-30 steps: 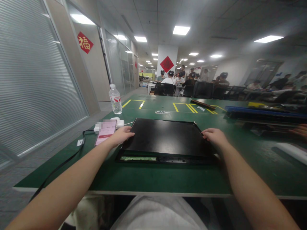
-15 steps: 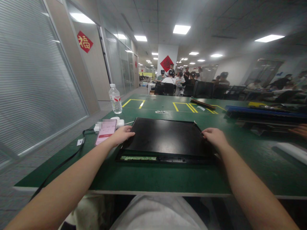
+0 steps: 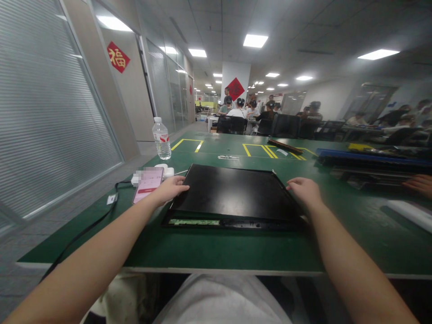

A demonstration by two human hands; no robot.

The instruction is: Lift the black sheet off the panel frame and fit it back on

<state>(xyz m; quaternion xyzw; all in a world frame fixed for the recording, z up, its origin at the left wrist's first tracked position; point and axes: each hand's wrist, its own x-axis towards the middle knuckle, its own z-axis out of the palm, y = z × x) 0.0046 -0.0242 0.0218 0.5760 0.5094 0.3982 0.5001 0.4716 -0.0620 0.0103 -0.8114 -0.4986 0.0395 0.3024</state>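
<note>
A flat black panel lies on the green table in front of me, with a strip of green circuit board showing along its near edge. My left hand rests on the panel's left edge, fingers curled over it. On the opposite side my right hand lies at the panel's right edge, fingers bent down against it. Both forearms reach in from the bottom of the view.
A phone with a pink screen lies left of the panel beside a white charger and a black cable. A water bottle stands further back. Yellow outlines mark the table. Another person's hand shows at the right. Several people sit in the background.
My right hand has shifted slightly up and outward along the panel's right edge. The left hand and the panel stay where they were.
</note>
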